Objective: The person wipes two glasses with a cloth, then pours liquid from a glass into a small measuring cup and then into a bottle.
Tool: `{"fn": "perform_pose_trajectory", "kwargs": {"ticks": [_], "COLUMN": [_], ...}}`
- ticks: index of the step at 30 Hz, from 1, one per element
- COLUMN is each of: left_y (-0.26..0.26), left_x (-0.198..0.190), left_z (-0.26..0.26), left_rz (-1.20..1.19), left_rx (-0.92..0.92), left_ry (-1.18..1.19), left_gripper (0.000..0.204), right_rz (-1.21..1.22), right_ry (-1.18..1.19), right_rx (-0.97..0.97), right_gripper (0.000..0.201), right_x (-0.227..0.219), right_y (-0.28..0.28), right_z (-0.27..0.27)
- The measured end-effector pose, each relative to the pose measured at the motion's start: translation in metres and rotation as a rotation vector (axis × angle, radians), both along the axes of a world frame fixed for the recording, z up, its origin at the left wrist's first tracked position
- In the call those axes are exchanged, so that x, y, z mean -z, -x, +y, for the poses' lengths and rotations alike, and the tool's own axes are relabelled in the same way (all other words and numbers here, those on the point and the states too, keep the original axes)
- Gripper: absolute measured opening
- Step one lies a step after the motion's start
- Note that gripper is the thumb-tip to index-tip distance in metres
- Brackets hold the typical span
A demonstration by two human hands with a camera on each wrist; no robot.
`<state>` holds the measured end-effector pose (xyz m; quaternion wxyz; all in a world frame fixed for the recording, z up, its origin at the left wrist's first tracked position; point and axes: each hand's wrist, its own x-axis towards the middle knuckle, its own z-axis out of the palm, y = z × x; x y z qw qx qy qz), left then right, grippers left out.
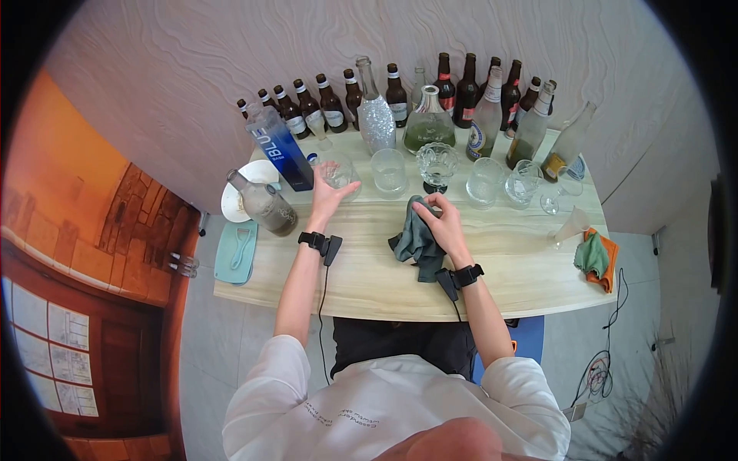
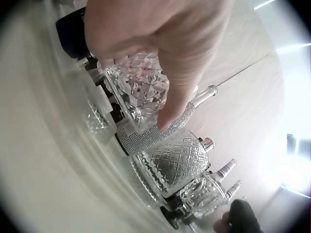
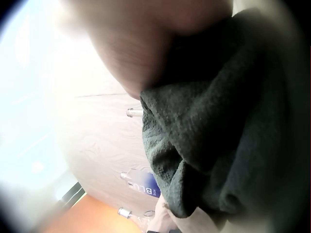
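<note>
My left hand (image 1: 329, 197) grips a clear cut-glass tumbler (image 2: 141, 90) at the left of the glass row. In the left wrist view its thumb lies along the near side of the faceted wall, and the other fingers are mostly hidden behind the glass. In front of the row, my right hand (image 1: 444, 224) holds a bunched dark grey-green cloth (image 1: 419, 244) that hangs down over the table. The cloth fills much of the right wrist view. A patterned glass (image 1: 389, 174) and a scalloped dessert glass (image 1: 437, 166) with a dark foot stand between and beyond the hands.
Beside the left hand stand a blue bottle (image 1: 288, 150) and a clear bottle (image 1: 265, 206). Farther left are a white bowl (image 1: 231, 201) and a peeler (image 1: 241, 247) on a light-blue board. Several brown bottles line the back. Green and orange cloths (image 1: 593, 255) lie at the right edge.
</note>
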<state>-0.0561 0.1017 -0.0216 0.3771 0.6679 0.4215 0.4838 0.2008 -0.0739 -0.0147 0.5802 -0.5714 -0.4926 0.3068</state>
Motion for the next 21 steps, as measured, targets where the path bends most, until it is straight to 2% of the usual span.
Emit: {"fn": "perform_pose_trajectory", "kwargs": {"ticks": [6, 21], "left_y": [0.003, 0.013], "left_x": [0.018, 0.016], "left_z": [0.008, 0.026], "left_rz": [0.023, 0.075], "left_rx": [-0.005, 0.030], "left_ry": [-0.030, -0.017], "left_gripper": [0.099, 0.097], "right_rz": [-0.012, 0.011], "right_ry": [0.013, 0.027], "right_rx": [-0.005, -0.023], "right_gripper": [0.034, 0.032], "right_x": [-0.001, -0.002], "right_y": [0.001, 0.002], "right_z": [0.000, -0.001]}}
